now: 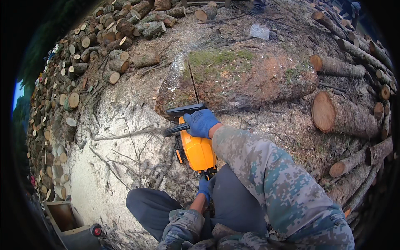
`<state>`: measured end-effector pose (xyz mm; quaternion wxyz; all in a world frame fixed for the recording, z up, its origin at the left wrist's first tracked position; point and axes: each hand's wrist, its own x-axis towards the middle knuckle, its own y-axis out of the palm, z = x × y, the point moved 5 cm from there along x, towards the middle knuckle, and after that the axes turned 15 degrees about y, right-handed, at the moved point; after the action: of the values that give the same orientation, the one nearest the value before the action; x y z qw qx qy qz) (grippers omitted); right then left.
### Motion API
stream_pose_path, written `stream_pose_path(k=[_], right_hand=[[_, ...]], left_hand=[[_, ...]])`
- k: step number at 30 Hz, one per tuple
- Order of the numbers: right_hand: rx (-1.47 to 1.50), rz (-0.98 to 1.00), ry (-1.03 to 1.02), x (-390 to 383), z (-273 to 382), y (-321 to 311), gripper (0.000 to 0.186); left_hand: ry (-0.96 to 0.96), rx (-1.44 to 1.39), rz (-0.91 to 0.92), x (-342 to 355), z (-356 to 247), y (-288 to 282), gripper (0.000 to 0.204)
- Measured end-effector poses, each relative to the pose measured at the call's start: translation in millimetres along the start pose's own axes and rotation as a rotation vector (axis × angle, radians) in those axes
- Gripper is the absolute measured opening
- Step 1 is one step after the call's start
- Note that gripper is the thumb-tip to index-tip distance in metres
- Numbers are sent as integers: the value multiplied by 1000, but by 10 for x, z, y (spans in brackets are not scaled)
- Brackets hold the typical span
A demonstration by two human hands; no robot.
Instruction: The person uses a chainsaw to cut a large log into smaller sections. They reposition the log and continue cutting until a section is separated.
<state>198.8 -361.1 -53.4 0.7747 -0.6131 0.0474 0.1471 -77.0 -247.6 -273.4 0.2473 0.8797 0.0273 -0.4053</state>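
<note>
An orange chainsaw point(197, 151) sits between me and a thick mossy log point(258, 79). My right hand point(202, 123), in a blue glove, is closed around the saw's black front handle point(177, 128), just behind the black hand guard point(186, 110). Lower down, between my knees, my gloved left hand point(203, 188) grips the rear handle, partly hidden by my leg. A narrow dark cut point(193, 81) crosses the log near its left end, in line with the saw. I cannot tell the bar from the cut.
Cut logs point(118, 65) are heaped along the left, and longer logs point(343, 114) lie at the right. Pale sawdust point(96, 179) and thin branches point(137, 156) cover the ground. A clear plastic bag point(259, 31) lies beyond the log. An open box point(62, 216) stands at lower left.
</note>
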Motion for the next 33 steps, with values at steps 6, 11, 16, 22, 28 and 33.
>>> stream_pose_path(k=[6,11,16,22,28,33], right_hand=[[-13,100,19,-84,-108,244,42],[23,47,4,-67,-8,385,36],[2,31,7,-20,-42,500,35],[7,25,-12,-150,-100,502,32],[7,55,4,-124,-117,562,31],[-32,58,17,-104,-86,540,32]], left_hand=[[52,53,15,22,47,97,38],[107,173,-40,331,244,-179,31],[133,331,-16,466,313,-232,33],[210,381,-15,382,187,-26,35],[232,204,23,507,297,-115,31],[136,61,47,700,504,-267,30]])
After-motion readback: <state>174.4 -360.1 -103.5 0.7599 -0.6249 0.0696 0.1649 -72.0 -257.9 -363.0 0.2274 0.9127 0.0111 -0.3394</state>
